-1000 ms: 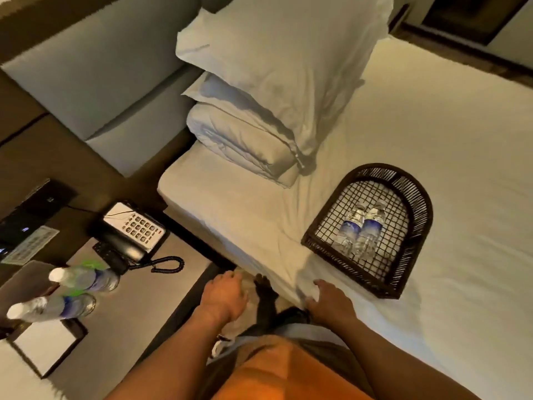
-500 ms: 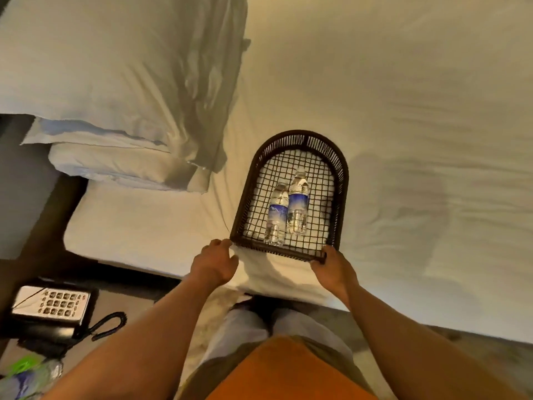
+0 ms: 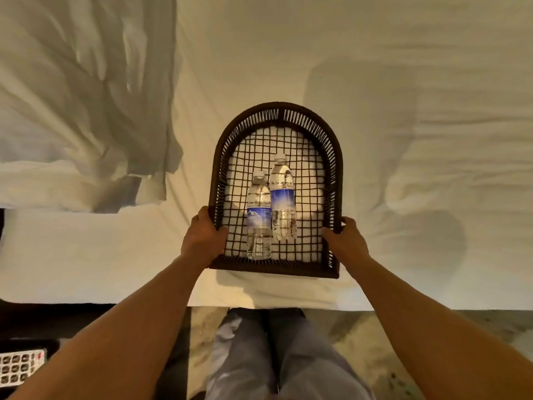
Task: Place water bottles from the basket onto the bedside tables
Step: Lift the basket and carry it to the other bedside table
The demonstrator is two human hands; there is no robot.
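A dark woven basket [image 3: 278, 112] with an arched far end sits at the near edge of the white bed [image 3: 375, 67]. Two clear water bottles with blue labels lie side by side in it, caps pointing away from me: the left bottle [image 3: 258, 217] and the right bottle [image 3: 283, 202]. My left hand [image 3: 203, 236] grips the basket's left rim near its front corner. My right hand [image 3: 343, 239] grips the right rim opposite. Whether the basket is lifted off the sheet I cannot tell.
White pillows [image 3: 80, 90] lie on the bed to the left of the basket. A telephone keypad [image 3: 18, 366] shows at the bottom left on a dark bedside surface. My legs stand on a pale carpet [image 3: 360, 342] against the bed edge.
Both hands have closed on the basket's side rims; half a second ago they were just reaching its front corners. The view has turned from the bedside table to straight over the basket.
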